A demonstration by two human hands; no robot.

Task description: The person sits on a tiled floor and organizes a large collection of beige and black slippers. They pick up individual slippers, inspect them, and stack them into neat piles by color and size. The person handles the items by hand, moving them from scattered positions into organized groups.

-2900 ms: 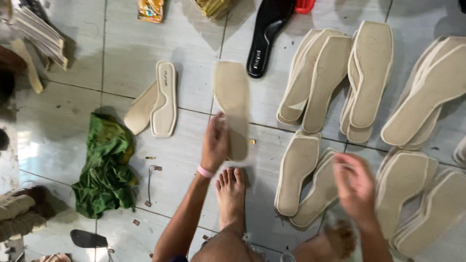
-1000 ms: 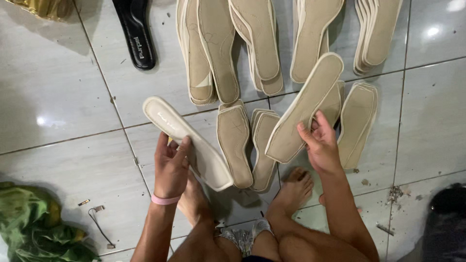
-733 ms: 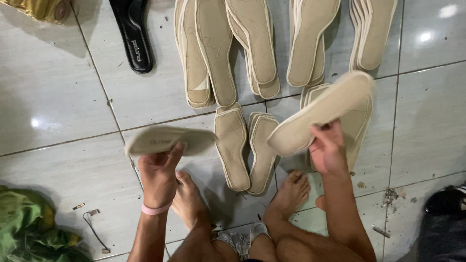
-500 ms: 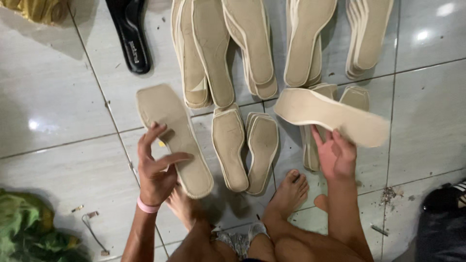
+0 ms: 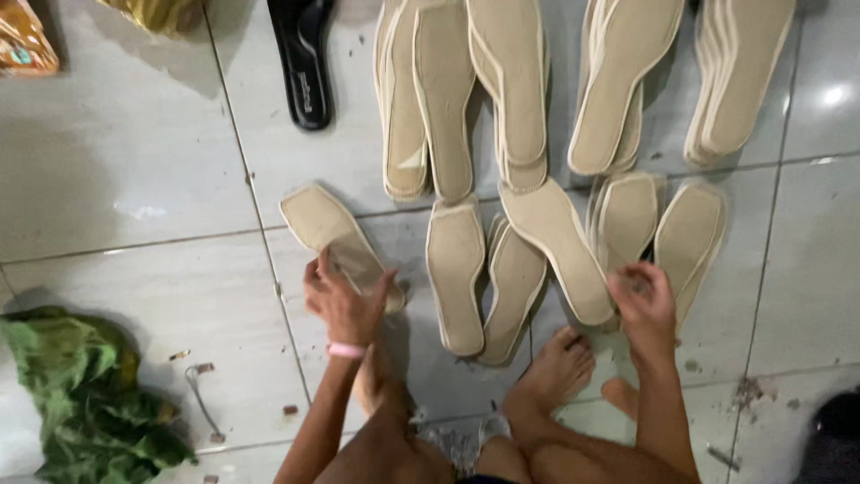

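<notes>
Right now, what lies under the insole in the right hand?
The right hand holds a beige insole over grey floor tile and neighbouring insoles' edges; whatever lies directly beneath is covered.

Lighting is dim and even. Glare is seen on the floor tiles (image 5: 838,94) at upper right. Slight motion blur is noted.

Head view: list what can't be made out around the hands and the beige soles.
- Left hand holds a beige sole; its near end is hidden under the palm.
- Right hand: motion blur hides whether its fingers grip the slanted sole.
- Stacked soles: top edge cuts them off, so their count is unclear.
- Black insole: its print is too small to read.
- Dark object: cut by the right edge.
</notes>
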